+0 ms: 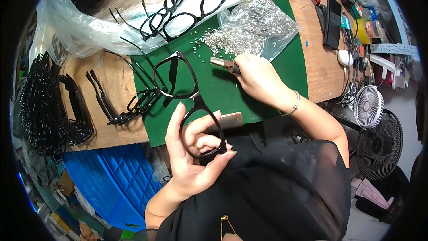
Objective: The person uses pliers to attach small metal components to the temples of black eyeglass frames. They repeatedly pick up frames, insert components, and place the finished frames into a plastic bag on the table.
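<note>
My left hand (pixel 187 169) grips a black eyeglass frame (pixel 199 103) by the rim nearest me, the fingers curled around and behind the lens opening. The frame is tilted up, its far rim over the green mat (pixel 294 71). My right hand (pixel 261 78) is closed on a pair of pliers (pixel 225 64), whose jaws point left over the mat. Just beyond the jaws, small silvery metal pieces (pixel 216 41) lie in a loose pile, beside a clear plastic bag (pixel 267 24) full of them. Most of the pliers' handles are hidden in my palm.
Several black frames (pixel 180 27) lie on plastic sheeting (pixel 67 35) at the back. More frames (pixel 120 118) rest left of the mat, near a heap of black glasses parts (pixel 42 107). A phone (pixel 333 22) and cables are at right; a blue crate (pixel 107 183) stands below the table.
</note>
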`<state>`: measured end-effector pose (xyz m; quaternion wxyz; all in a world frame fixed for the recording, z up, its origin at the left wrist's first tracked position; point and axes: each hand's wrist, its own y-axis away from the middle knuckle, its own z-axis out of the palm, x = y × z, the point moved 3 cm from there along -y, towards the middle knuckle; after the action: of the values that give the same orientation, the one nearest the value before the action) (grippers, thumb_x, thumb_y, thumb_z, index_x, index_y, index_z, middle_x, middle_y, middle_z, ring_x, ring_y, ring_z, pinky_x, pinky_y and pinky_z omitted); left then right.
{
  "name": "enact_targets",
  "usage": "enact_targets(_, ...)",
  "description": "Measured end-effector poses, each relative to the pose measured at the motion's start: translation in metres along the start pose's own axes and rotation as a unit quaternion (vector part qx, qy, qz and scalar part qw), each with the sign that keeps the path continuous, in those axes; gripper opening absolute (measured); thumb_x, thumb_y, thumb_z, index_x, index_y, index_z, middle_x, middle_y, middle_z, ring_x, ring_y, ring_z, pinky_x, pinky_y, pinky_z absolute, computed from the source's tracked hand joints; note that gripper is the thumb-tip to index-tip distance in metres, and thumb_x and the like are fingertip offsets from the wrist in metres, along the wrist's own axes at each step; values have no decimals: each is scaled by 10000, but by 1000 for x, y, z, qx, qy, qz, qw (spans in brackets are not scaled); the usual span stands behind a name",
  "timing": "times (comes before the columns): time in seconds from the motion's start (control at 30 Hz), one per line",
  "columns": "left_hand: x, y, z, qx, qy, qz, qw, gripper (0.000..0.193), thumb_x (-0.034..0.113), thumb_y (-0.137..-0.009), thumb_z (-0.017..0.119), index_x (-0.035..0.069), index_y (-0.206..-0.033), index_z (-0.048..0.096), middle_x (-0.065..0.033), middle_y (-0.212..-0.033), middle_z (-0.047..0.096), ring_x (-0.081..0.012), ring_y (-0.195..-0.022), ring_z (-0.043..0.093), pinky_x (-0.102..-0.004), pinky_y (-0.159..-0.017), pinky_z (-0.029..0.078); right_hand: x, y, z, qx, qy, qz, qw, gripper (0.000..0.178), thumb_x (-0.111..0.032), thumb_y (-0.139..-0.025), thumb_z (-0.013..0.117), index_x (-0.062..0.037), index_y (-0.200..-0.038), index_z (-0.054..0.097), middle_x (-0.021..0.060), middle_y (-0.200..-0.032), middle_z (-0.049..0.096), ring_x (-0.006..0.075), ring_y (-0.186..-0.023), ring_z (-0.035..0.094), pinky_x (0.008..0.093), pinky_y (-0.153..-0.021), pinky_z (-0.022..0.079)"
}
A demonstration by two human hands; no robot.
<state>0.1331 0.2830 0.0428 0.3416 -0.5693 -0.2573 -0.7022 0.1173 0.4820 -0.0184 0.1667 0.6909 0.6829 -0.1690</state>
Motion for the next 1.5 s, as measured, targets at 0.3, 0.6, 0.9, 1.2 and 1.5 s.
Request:
enact_targets(0.3, -24, -17, 23, 52, -101, -4, 993, 911, -145, -687, 600, 50, -1358, 16, -171, -1198, 434, -147, -886, 559, -251, -797, 461, -50, 62, -44, -39, -525, 171, 833, 135, -129, -833, 585, -9, -806, 531, -11, -665, 496, 29, -607, 420, 187, -538, 357)
enact_targets(0.6, -29, -19, 42, 70, -145, 34, 986, 872, -134, -689, 606, 28, -1348, 59, -160, -1186, 449, -147, -861, 543, -250, -780, 478, -50, 75, -33, 17, -598, 199, 776, 150, -125, -839, 588, -9, -870, 498, 2, -754, 507, 47, -697, 480, 200, -622, 406)
enact_targets(0.9, -15, -13, 29, 19, -49, -49, 997, 860, -104, -734, 594, 68, -1356, 26, -157, -1201, 441, -166, -989, 511, -286, -868, 443, -62, 65, -38, -139, -652, 191, 721, 165, -129, -844, 581, -10, -915, 492, 31, -863, 533, 88, -827, 499, 250, -761, 419)
enact_targets(1.2, 6, -3, 1, -2, 33, -84, 996, 883, -97, -723, 613, 68, -1350, 14, -201, -1221, 441, -222, -969, 581, -305, -829, 481, -64, 60, -53, -200, -579, 159, 775, 234, -144, -827, 597, 4, -982, 503, 44, -889, 546, 81, -800, 485, 238, -739, 412)
enact_targets(1.5, 6, -7, 1, -17, 18, -116, 993, 852, -119, -753, 565, 56, -1350, -17, -227, -1223, 421, -248, -984, 578, -301, -822, 480, -68, 57, -53, -362, -314, 13, 877, 339, -285, -844, 534, 52, -881, 528, 224, -710, 568, 367, -690, 579, 407, -614, 451)
